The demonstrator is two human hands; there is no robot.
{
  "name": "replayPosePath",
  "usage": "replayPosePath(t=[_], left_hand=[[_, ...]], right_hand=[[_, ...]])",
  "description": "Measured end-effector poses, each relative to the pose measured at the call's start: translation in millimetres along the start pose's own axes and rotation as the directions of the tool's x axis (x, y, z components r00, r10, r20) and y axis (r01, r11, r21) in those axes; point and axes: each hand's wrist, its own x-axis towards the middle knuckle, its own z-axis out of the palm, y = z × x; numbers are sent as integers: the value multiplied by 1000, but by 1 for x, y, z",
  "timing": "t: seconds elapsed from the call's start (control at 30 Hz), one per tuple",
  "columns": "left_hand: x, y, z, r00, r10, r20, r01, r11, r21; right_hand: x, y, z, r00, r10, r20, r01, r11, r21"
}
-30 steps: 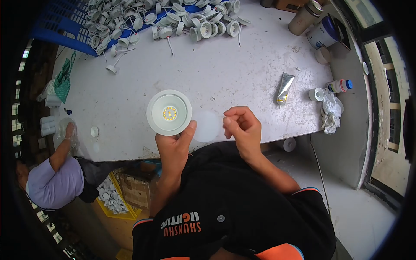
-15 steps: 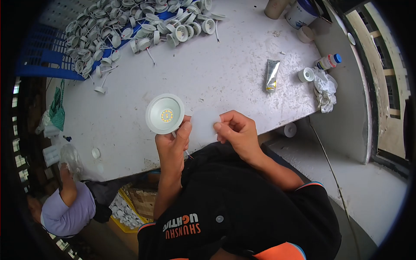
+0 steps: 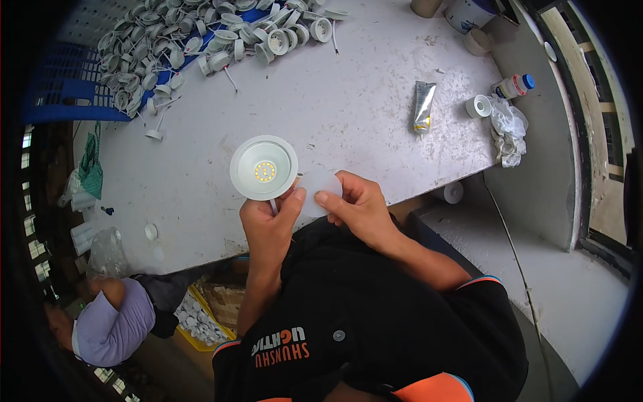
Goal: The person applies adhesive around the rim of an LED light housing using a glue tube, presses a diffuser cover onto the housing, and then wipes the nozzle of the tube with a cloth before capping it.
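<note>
My left hand (image 3: 271,224) is closed around the back of a white round downlight (image 3: 245,175), whose cup faces up and shows a ring of yellow LED chips in the middle. A thin cable runs down from it past the fingers. In my right hand (image 3: 358,208), thumb and fingers pinch a translucent white diffuser disc (image 3: 309,191). The disc sits just right of the downlight, and my left thumb tip touches or overlaps its near edge. The fingers beneath both pieces are partly hidden.
Many small white lamp fittings (image 3: 157,50) with wires are heaped at the back left by a blue crate (image 3: 67,84). A silver tube (image 3: 423,107), white cup (image 3: 478,106), bottle (image 3: 514,86) and crumpled plastic (image 3: 509,130) lie right. Another person (image 3: 114,325) sits lower left.
The downlight and the disc have come closer together. My right thumb now reaches further left over the disc. The view has shifted slightly.
</note>
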Motion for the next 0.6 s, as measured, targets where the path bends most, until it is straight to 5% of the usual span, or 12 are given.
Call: replayPosePath(t=[0.2,0.6], left_hand=[[-1,-1,3,1000,4,7,-4,1000,-17],[0,-6,4,998,53,-18,-53,999,-5]], right_hand=[[2,4,-8,998,55,41,-61,986,152],[-6,2,-4,993,-104,-55,105,995,1]])
